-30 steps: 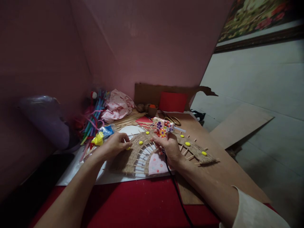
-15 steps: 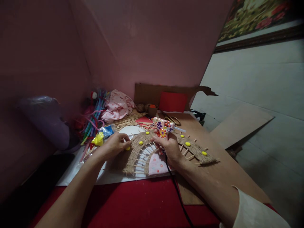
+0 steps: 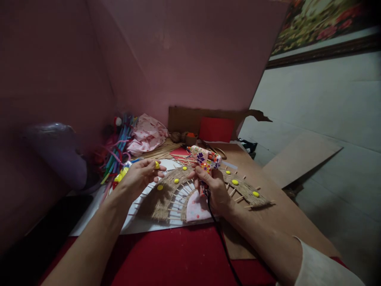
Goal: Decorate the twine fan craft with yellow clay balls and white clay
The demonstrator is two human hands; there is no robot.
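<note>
Left hand (image 3: 139, 176) pinches a small, light yellow bead (image 3: 156, 164) at frame centre. Right hand (image 3: 214, 188) grips the stiff glue gun (image 3: 205, 158) by its handle. The woven fan (image 3: 178, 194) looks fragile.

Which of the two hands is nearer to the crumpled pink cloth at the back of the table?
Left. The left hand holds a yellow bead just in front of the crumpled pink cloth. The right hand, gripping the flower-patterned glue gun, is farther right.

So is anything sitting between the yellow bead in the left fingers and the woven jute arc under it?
Nothing visible. The left hand holds the yellow bead above the woven arc, apart from it. The glue gun in the right hand is off to the side.
</note>
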